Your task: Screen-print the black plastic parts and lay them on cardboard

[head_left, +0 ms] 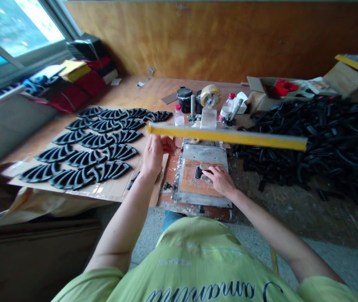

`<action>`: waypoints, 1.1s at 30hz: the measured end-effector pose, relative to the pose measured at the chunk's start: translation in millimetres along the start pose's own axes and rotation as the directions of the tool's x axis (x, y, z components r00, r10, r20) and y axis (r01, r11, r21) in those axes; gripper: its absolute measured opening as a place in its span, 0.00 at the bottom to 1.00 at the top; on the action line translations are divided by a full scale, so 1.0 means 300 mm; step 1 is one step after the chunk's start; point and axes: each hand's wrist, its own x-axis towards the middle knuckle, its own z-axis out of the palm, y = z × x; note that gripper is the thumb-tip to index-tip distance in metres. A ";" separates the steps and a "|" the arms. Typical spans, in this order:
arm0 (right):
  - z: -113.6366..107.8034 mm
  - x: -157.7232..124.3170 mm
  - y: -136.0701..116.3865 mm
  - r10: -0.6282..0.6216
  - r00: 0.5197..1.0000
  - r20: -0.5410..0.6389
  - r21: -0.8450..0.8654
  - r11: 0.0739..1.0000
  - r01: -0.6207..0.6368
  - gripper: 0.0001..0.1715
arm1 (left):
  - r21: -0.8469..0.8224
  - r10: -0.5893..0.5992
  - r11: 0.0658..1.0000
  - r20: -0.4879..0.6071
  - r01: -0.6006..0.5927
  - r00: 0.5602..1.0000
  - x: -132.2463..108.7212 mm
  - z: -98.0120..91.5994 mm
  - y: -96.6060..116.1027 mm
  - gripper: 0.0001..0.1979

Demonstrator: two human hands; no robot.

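Observation:
My left hand [156, 153] is closed around the left end of a raised yellow frame bar [229, 136] that spans above the work plate. My right hand [218, 178] rests on the metal and wood plate [202, 197], fingers curled on a small black part [199, 173] lying there. Rows of finished black curved pieces [87, 157] lie on cardboard to the left of my left hand.
A big heap of black curved parts [317, 134] fills the right side. Behind the plate stand a black pot [184, 98], a tape roll [210, 96] and small bottles [179, 115]. Cardboard boxes [260, 90] sit at back right, stacked cloth [78, 84] under the window at left.

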 end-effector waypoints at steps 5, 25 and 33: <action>-0.124 -0.015 0.203 0.356 0.909 -0.217 0.140 0.933 -0.332 0.25 | 0.127 -0.354 0.929 0.029 0.347 0.935 -0.233 -0.119 -0.176 0.28; -0.168 0.061 -0.071 -0.268 0.927 0.262 0.076 0.964 0.257 0.18 | 0.332 -0.529 0.802 0.008 0.497 0.849 -0.332 -0.198 -0.595 0.30; -0.077 0.031 -0.106 -0.210 0.975 0.077 0.007 0.978 0.211 0.19 | 0.263 -0.548 0.808 0.003 0.528 0.837 -0.327 -0.177 -0.546 0.30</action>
